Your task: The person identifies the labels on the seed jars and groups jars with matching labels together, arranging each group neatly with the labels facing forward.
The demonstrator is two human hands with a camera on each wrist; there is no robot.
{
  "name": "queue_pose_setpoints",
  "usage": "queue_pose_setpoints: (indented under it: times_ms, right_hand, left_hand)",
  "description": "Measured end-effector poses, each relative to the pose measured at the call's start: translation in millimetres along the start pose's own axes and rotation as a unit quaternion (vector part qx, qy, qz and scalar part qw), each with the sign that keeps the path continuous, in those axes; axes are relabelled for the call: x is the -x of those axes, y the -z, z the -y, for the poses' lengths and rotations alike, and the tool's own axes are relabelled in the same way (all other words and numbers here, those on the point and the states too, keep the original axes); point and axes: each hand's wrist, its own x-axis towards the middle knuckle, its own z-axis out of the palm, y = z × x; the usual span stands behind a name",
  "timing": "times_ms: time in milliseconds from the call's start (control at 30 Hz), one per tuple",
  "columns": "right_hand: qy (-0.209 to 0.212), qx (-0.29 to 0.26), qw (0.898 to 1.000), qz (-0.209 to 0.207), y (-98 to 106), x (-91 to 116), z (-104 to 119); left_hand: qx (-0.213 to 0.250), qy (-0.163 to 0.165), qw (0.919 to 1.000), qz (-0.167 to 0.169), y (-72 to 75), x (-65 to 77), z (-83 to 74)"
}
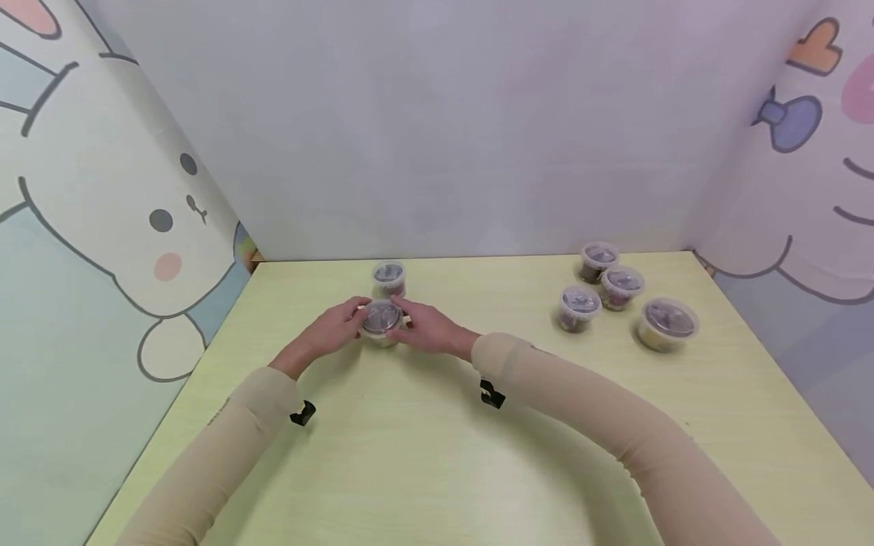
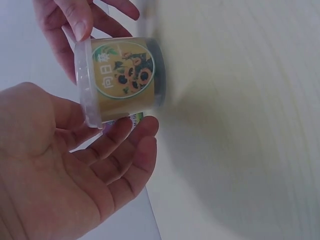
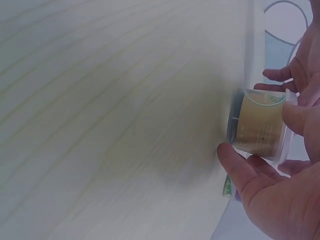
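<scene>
Pale tabletop (image 1: 410, 462) was shadowed; and there, one lidded tub (image 2: 112, 80) was gripped by the left hand (image 1: 334, 327), pinched by the right hand (image 1: 432, 330)!

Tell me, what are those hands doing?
A person's left hand and right hand are holding a small tub between them, one on each side. It has a flower label and its lid is on. A second tub stands just behind it. Four more tubs stand over on the table's right side.

tub (image 3: 262, 129) | tan, sunflower label (image 2: 124, 70) | lid (image 1: 381, 317) on | upright | between hands (image 1: 334, 327) (image 1: 430, 329)
</scene>
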Motion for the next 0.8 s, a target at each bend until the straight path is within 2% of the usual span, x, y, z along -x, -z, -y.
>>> queue_pose_setpoints:
  times_ms: [333, 567, 667, 800]
  right_hand:
    - [0.005, -0.003, 1.0, 0.012, 0.6, 2.9, -0.2]
    - [0.008, -0.028, 0.999, 0.013, -3.7, 4.1, 1.6]
    - [0.0, -0.028, 1.0, 0.013, -3.9, 6.2, 1.3]
    - [-0.008, 0.0, 1.0, 0.013, 4.8, 12.4, 1.4]
  left_hand:
    - [-0.013, 0.011, 0.9997, 0.016, 4.2, 1.8, -1.2]
    - [-0.011, 0.017, 0.9994, 0.029, 11.0, 3.6, -0.5]
    - [-0.021, 0.012, 0.9994, 0.025, 12.9, 3.6, -1.4]
    - [-0.047, -0.014, 0.9988, 0.001, 14.6, 1.2, -5.7]
